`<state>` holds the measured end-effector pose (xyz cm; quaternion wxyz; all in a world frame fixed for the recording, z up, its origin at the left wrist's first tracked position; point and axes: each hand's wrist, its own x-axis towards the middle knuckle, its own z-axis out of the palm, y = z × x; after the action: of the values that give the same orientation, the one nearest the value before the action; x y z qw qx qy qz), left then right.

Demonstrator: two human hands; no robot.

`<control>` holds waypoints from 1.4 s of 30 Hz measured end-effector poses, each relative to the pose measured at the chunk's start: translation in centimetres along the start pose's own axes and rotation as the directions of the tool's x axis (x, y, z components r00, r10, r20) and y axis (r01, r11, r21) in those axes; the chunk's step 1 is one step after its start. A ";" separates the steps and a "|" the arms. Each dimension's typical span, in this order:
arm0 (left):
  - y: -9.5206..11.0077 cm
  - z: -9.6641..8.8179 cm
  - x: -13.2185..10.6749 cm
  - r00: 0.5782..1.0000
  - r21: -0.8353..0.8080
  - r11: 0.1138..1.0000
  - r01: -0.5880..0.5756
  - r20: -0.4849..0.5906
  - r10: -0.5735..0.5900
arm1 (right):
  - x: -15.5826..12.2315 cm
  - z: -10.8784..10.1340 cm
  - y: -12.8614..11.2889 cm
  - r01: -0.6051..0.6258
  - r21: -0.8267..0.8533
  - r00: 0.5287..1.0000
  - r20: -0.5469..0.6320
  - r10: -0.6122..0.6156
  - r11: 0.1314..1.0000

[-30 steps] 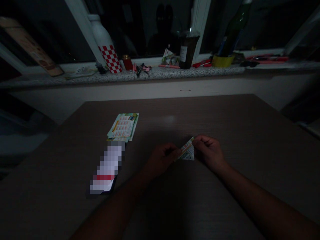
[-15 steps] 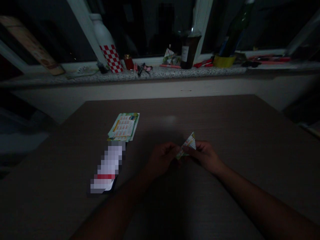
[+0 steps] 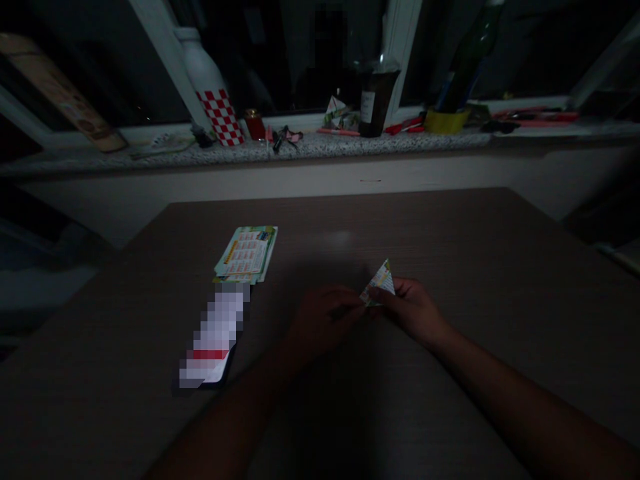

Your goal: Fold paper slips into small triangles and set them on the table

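A small piece of printed paper (image 3: 384, 279), folded into a triangle with one tip upward, is held above the table. My right hand (image 3: 414, 308) grips it from the right, with the thumb laid across its front and the fingers behind. From the left, my left hand (image 3: 325, 319) is closed, its thumb and fingertips pinching at the paper's lower left corner. Darkness hides the undersides of both hands. To the left lies a stack of printed calendar sheets (image 3: 245, 253), green-edged with red and black print.
A phone (image 3: 220, 327) with a lit, blurred-out screen lies below the stack on the brown table (image 3: 450, 233). Along the granite sill (image 3: 320, 148) stand a red-checkered white bottle (image 3: 220, 110), a small red jar (image 3: 255, 125), a dark plastic cup (image 3: 375, 100) and a green bottle (image 3: 467, 60).
My left fingers have drawn slightly back to the paper's lower left corner, uncovering more of it. The triangle has tilted a little and its tip sits slightly higher. My right hand keeps its grip.
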<state>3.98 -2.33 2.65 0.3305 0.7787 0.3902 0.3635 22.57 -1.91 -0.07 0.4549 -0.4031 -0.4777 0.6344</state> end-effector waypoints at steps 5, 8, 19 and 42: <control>-0.4 0.3 0.1 0.943 -0.220 0.917 0.332 0.048 -0.329 | -0.3 0.1 -0.4 -0.012 -0.176 1.000 -0.024 0.008 0.984; -0.8 0.3 0.3 0.880 -0.396 0.788 0.472 0.155 -0.449 | -0.5 0.2 -0.6 -0.002 -0.245 1.000 0.013 0.006 0.969; -0.3 -0.4 0.3 0.815 -0.247 0.825 0.508 0.446 -0.369 | -0.9 0.4 -0.9 0.024 -0.341 0.994 0.108 0.014 0.940; 0.3 0.1 0.0 0.940 -0.032 0.967 0.253 0.246 -0.238 | -0.7 0.3 -0.3 0.080 -0.284 0.994 0.094 -0.056 0.955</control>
<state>4.16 -2.48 2.87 0.4425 0.7513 0.4296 0.2349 22.58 -2.62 0.34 0.3922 -0.4210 -0.5973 0.5587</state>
